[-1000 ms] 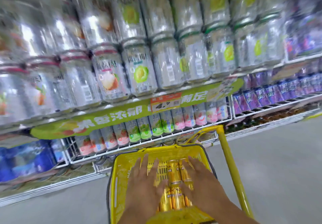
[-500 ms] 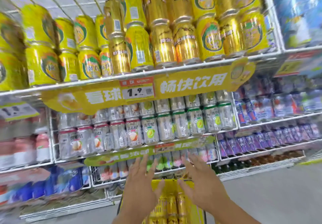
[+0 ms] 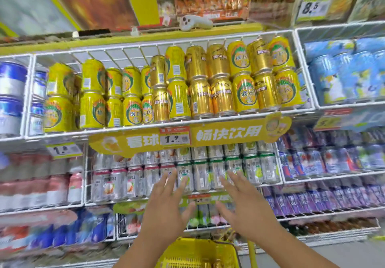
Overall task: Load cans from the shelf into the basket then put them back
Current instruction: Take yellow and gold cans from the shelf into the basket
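Far L: blue/white cans (image 3: 12, 96) in own wire bay, blurred. Next, yellow cans (image 3: 93, 94) stacked two high on the wire shelf (image 3: 145, 125), gold cans (image 3: 200, 82) mixed in toward the R of that bay. Yellow banner w/ price tag (image 3: 174, 137) hangs under the shelf edge. Below it, silver cans (image 3: 200, 174) in rows. L hand (image 3: 164, 207) raised in front of silver cans, fingers spread, holding nothing. R hand (image 3: 243, 209) beside it, apart, also spread and empty. Yellow basket (image 3: 187, 253) at bottom center below both hands; contents mostly out of view. Far R: blue packs (image 3: 343, 74) up top, purple cans (image 3: 325, 161) below, blurred.
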Available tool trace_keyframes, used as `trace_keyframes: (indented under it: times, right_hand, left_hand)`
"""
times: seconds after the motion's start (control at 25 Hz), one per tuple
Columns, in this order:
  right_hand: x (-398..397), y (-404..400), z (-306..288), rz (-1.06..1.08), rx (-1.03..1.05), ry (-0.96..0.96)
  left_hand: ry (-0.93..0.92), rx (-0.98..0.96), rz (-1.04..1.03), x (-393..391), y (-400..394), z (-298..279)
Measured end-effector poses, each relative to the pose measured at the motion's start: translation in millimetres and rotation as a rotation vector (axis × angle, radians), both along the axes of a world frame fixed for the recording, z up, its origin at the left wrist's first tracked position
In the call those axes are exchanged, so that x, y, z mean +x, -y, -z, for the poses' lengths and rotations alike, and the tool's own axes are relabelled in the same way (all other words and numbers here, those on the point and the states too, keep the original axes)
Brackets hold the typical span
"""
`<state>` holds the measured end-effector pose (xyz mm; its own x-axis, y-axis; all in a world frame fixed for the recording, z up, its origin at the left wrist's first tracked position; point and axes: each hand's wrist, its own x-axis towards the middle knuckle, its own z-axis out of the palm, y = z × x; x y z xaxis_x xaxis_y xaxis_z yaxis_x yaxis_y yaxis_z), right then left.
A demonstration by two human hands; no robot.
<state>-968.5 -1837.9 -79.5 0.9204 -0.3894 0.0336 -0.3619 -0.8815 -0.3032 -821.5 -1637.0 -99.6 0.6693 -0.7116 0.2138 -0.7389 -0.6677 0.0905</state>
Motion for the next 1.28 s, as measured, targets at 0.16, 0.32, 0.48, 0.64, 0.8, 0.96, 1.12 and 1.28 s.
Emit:
trace_keyframes:
  times: [0.16, 0.32, 0.48, 0.64, 0.8, 0.96, 1.12, 1.28]
  right_hand:
    - [2, 10, -46, -0.011, -0.088, 0.051]
    - [3, 19, -91, -0.039, -0.125, 0.126]
    - [11, 26, -128, -0.032, -0.112, 0.194]
    - [32, 34, -161, -0.017, -0.132, 0.258]
    - [54, 48, -187, 0.031, -0.112, 0.273]
    - [74, 63, -212, 0.113, -0.077, 0.281]
    - [86, 79, -231, 0.186, -0.014, 0.350]
    - [104, 105, -239, 0.266, 0.128, 0.358]
  left_hand:
    - [0.072, -0.044, -0.018, 4, 9, -45]
    - [0.118, -0.119, -0.025, 2, 16, -93]
    - [0.183, -0.167, -0.067, 9, 24, -138]
    - [0.194, -0.213, -0.065, 31, 39, -179]
    - [0.206, -0.255, -0.059, 57, 59, -213]
    - [0.138, -0.294, -0.059, 86, 82, -233]
    - [0.040, -0.332, -0.100, 107, 99, -242]
    - [-0.012, -0.364, -0.186, 119, 119, -249]
